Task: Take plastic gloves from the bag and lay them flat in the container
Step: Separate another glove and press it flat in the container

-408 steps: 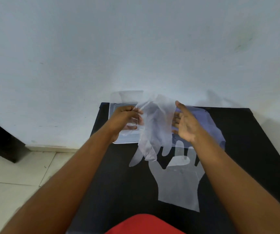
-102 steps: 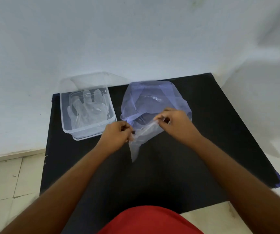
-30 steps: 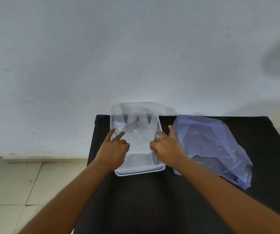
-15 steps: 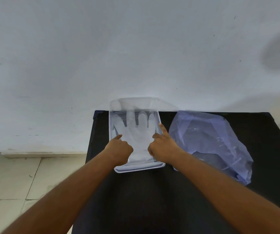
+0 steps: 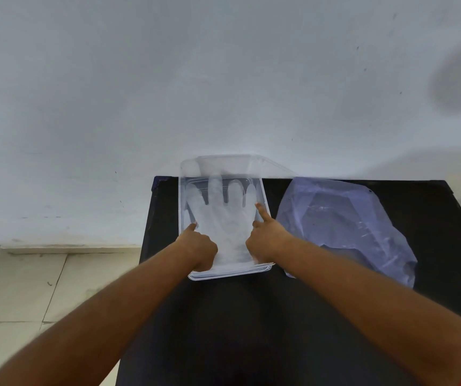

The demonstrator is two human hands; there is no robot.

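A clear plastic container (image 5: 230, 274) stands at the back left of the black table (image 5: 251, 330). A translucent plastic glove (image 5: 229, 218) lies spread flat inside it, fingers pointing to the wall. My left hand (image 5: 200, 247) rests on the glove's left edge near the cuff. My right hand (image 5: 265, 240) sits on its right edge. Each hand has the index finger stretched forward along the glove and the other fingers curled down onto it. The bluish plastic bag (image 5: 346, 227) lies crumpled just right of the container.
The container's clear lid (image 5: 223, 165) leans against the white wall behind it. The table's left edge drops to a tiled floor (image 5: 42, 288). Dark tabletop stretches in front of the container and bag.
The glove has come down from above the container and now lies flat inside. Both hands slid slightly toward me along its sides.
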